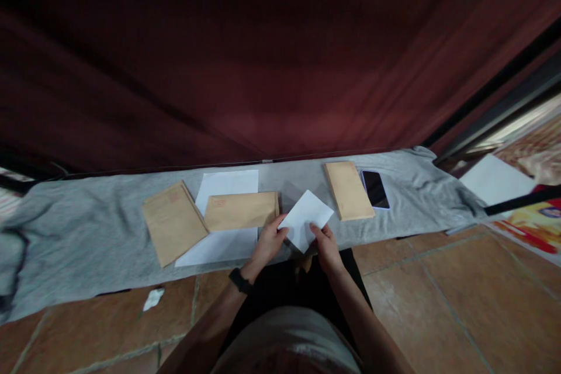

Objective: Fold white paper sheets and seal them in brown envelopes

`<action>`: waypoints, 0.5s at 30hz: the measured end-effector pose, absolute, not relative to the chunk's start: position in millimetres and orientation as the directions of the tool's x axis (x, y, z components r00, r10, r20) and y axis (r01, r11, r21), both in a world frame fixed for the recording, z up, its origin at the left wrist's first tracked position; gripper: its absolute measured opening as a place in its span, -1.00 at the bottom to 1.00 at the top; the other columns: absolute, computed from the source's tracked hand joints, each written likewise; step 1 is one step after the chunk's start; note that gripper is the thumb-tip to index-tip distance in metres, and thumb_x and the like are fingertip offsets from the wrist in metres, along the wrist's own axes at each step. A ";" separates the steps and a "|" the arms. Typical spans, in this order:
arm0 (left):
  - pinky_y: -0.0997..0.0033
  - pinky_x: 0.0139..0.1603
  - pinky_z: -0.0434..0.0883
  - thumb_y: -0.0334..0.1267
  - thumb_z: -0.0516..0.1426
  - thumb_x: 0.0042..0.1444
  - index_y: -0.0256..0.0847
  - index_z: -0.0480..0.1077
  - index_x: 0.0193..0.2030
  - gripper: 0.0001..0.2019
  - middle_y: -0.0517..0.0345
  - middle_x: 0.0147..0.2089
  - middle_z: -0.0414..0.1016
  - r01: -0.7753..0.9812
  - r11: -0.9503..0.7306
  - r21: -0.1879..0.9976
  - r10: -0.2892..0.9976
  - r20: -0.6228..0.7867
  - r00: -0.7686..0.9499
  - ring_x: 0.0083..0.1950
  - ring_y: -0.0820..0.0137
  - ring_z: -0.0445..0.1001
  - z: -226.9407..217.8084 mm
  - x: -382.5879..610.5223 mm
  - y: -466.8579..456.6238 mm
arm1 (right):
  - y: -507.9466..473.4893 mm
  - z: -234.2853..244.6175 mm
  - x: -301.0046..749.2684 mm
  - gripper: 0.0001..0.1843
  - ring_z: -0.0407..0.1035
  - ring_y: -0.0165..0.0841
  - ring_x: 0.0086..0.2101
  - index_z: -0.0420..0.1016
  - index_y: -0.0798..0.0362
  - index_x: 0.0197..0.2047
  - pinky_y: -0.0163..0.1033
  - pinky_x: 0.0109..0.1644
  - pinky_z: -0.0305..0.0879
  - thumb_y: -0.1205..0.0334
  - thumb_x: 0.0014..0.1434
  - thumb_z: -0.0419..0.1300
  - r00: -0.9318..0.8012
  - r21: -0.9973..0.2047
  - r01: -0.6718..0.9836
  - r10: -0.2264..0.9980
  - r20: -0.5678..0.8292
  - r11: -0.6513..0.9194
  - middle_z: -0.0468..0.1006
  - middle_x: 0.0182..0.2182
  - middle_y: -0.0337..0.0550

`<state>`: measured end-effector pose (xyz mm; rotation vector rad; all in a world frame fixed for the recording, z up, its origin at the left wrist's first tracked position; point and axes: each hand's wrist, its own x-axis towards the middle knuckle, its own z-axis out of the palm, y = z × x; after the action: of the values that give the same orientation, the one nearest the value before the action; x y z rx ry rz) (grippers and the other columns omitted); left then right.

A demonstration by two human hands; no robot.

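Observation:
Between my two hands is a small white sheet of paper point(307, 216), held tilted above the front edge of the cloth. My left hand point(270, 241) pinches its left corner, thumb on top. On the lower right edge, my right hand point(326, 244) grips it, also with the thumb over the paper. Just left of the sheet lies a brown envelope stack point(241, 211) on top of white paper sheets point(228, 248). Another pile of brown envelopes point(173, 225) rests at an angle farther left. To the right sits a third brown envelope stack point(349, 190).
A smartphone point(375, 189) lies beside the right-hand envelopes. Grey cloth point(109, 234) covers the long narrow surface, with a dark red curtain-like backdrop point(272, 70) behind it. On the tiled floor point(416, 286) is a crumpled white scrap point(153, 298). A white board-like sheet point(497, 180) stands at far right.

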<state>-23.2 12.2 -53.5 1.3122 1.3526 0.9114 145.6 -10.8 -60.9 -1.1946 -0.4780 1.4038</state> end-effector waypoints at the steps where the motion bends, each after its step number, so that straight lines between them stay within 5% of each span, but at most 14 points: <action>1: 0.49 -0.36 0.40 -0.36 0.15 0.04 -0.20 0.51 0.05 -0.61 0.19 -0.27 0.59 0.298 0.101 0.949 0.982 -0.143 0.123 -0.36 0.43 0.46 -52.4 -26.6 16.4 | -8.8 -59.4 153.0 -0.54 0.56 -0.25 -0.22 0.53 0.02 -0.09 -0.23 -0.17 0.51 0.04 -0.06 0.43 0.218 -0.848 -0.472 0.900 -0.377 -0.241 0.68 -0.17 -0.15; 8: 0.43 -0.22 0.47 -0.44 0.15 0.07 -0.19 0.49 0.07 -0.61 0.15 -0.26 0.55 0.383 -0.004 0.924 1.000 0.007 -0.005 -0.31 0.42 0.49 -45.6 -27.9 50.0 | -10.9 -59.6 175.1 -0.55 0.57 -0.27 -0.47 0.53 0.11 -0.24 -0.24 -0.39 0.54 -0.03 -0.06 0.47 0.066 -0.777 -0.474 0.864 -0.500 -0.414 0.65 -0.45 -0.12; 12: 0.27 0.03 0.50 -0.42 0.07 0.19 -0.17 0.45 0.13 -0.62 0.00 -0.02 0.54 0.504 -0.114 0.856 0.986 0.157 -0.045 -0.05 0.31 0.53 -48.6 -18.6 46.3 | -15.9 -69.0 168.8 -0.60 0.61 -0.24 -0.39 0.48 0.06 -0.33 -0.19 -0.28 0.59 0.00 -0.07 0.50 0.068 -0.732 -0.568 0.865 -0.497 -0.376 0.61 -0.49 -0.18; 15: 0.14 0.26 0.39 -0.32 -0.01 0.32 -0.15 0.40 0.21 -0.63 -0.05 0.17 0.48 0.639 -0.264 0.722 0.961 0.255 0.109 0.21 0.23 0.45 -52.8 -7.1 26.9 | -16.2 -72.1 167.8 -0.66 0.61 -0.24 -0.35 0.49 0.05 -0.31 -0.16 -0.21 0.59 0.03 0.00 0.46 0.029 -0.723 -0.573 0.872 -0.488 -0.386 0.64 -0.44 -0.15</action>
<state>-7.1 26.9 -52.8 1.9588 1.5550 0.9875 167.8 -16.2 -72.1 -1.1475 -0.3707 1.6200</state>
